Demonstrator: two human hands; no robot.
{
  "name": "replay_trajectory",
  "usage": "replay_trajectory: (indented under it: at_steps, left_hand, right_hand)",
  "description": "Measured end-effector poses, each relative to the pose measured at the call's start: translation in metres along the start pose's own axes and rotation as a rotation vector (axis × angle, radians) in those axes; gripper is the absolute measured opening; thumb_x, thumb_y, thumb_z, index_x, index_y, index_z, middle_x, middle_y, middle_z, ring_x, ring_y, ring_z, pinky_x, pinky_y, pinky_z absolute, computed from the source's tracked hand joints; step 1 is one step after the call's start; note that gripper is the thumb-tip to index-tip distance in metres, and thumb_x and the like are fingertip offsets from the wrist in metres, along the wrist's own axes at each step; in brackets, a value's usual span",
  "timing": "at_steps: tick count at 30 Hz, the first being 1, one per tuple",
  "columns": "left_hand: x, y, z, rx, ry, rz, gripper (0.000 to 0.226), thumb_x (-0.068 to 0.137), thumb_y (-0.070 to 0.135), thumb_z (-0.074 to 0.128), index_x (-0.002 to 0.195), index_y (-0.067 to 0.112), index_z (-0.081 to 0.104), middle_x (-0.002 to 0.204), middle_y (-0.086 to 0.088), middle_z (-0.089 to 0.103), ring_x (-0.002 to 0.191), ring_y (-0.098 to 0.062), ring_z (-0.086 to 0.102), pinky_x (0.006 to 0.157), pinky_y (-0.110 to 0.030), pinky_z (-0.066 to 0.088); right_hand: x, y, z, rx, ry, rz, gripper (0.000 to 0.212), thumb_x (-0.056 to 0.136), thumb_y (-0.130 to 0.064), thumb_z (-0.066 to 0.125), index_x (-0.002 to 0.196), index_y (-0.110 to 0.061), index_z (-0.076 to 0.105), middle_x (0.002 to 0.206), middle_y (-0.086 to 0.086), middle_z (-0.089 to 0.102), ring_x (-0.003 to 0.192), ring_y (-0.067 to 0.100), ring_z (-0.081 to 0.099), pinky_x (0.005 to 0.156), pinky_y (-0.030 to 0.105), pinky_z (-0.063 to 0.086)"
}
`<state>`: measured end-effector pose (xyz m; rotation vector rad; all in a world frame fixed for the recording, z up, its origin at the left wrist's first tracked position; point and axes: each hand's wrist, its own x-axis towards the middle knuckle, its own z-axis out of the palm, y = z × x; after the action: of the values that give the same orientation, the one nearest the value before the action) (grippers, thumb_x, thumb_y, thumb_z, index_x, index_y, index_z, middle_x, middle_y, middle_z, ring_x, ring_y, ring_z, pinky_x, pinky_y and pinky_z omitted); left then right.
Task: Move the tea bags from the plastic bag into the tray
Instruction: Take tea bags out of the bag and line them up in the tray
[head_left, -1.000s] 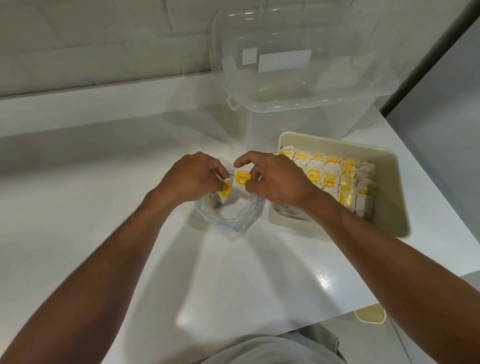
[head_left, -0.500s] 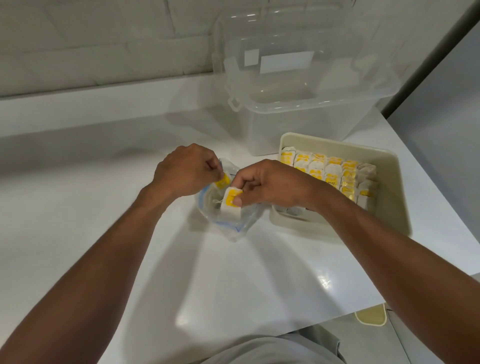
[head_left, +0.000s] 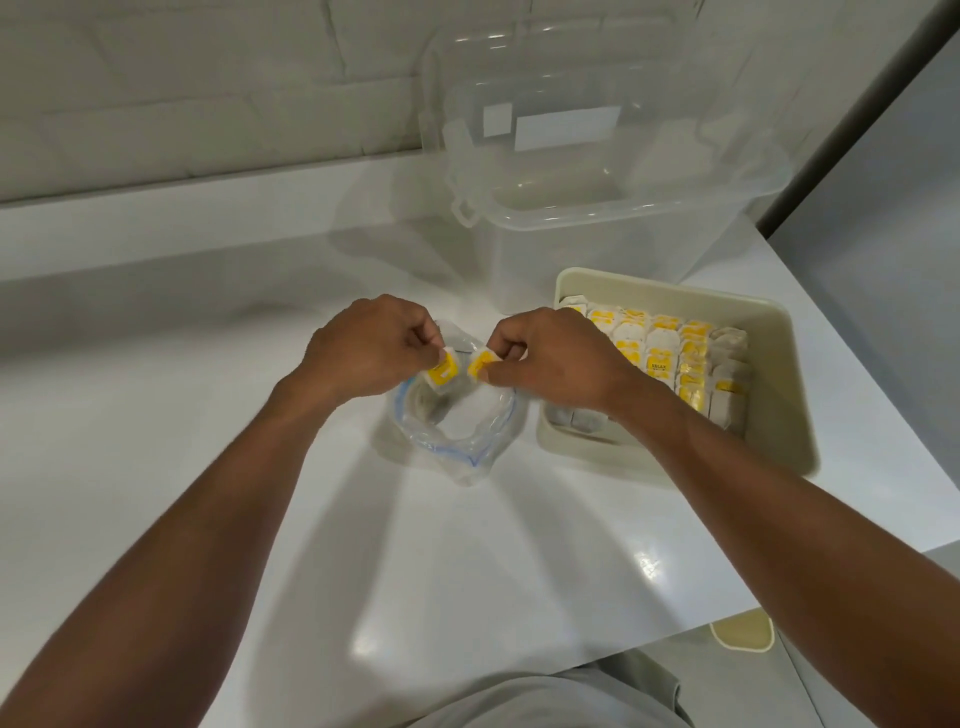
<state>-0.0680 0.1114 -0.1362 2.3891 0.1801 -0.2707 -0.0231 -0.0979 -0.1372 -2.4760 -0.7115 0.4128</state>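
Note:
A clear plastic bag (head_left: 457, 441) with a blue zip rim stands open on the white counter. Above its mouth my left hand (head_left: 363, 351) pinches a yellow-labelled tea bag (head_left: 441, 373). My right hand (head_left: 550, 358) pinches a second yellow-labelled tea bag (head_left: 480, 362) just beside it. The two tea bags are a small gap apart. To the right sits the cream tray (head_left: 769, 415), with several rows of yellow-labelled tea bags (head_left: 670, 353) standing in it; my right forearm hides part of its near left side.
A large clear plastic storage box (head_left: 597, 218) stands behind the tray near the tiled wall. The counter's right edge runs close past the tray. A small cream item (head_left: 743, 629) lies on the floor below the counter's front edge.
Both hands have risen a little above the bag and drawn slightly apart, each with a tea bag. My right hand moved right, away from the bag's middle.

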Motion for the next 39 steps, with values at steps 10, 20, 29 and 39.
replay_trajectory:
  at_steps: [10, 20, 29, 39]
  left_hand:
    - [0.001, 0.002, 0.000, 0.224, 0.171, 0.027, 0.007, 0.087, 0.037, 0.068, 0.083, 0.034, 0.072, 0.078, 0.020, 0.068, 0.080, -0.007, 0.063, 0.066, -0.029, 0.049]
    - [0.000, 0.008, -0.001, 0.164, 0.125, 0.029, 0.008, 0.085, 0.035, 0.066, 0.078, 0.034, 0.068, 0.078, 0.019, 0.070, 0.074, -0.006, 0.067, 0.073, -0.040, 0.058]
    - [-0.006, 0.019, -0.004, -0.052, 0.006, 0.039, 0.007, 0.088, 0.025, 0.069, 0.082, 0.028, 0.070, 0.076, 0.009, 0.073, 0.055, -0.008, 0.063, 0.067, -0.029, 0.053]
    - [-0.006, 0.053, -0.001, -0.089, 0.027, 0.186, 0.004, 0.090, 0.029, 0.070, 0.087, 0.032, 0.069, 0.077, 0.008, 0.073, 0.061, -0.012, 0.068, 0.068, -0.029, 0.056]
  right_hand:
    - [-0.003, 0.007, -0.006, 0.080, 0.019, -0.037, 0.017, 0.081, -0.042, 0.074, 0.082, -0.025, 0.074, 0.072, -0.008, 0.068, 0.063, 0.004, 0.055, 0.060, 0.016, 0.039]
    - [-0.009, 0.004, -0.012, 0.236, -0.160, -0.101, 0.011, 0.080, -0.035, 0.079, 0.083, -0.026, 0.074, 0.069, -0.008, 0.065, 0.057, -0.002, 0.050, 0.056, 0.010, 0.036]
    - [-0.002, 0.005, -0.007, 0.120, -0.060, -0.033, 0.011, 0.079, -0.041, 0.077, 0.078, -0.033, 0.070, 0.065, -0.015, 0.062, 0.058, -0.002, 0.054, 0.055, 0.012, 0.037]
    - [-0.025, 0.033, -0.030, 0.346, 0.071, -0.019, 0.009, 0.078, -0.033, 0.080, 0.079, -0.030, 0.072, 0.074, -0.009, 0.070, 0.071, 0.013, 0.064, 0.072, 0.033, 0.052]
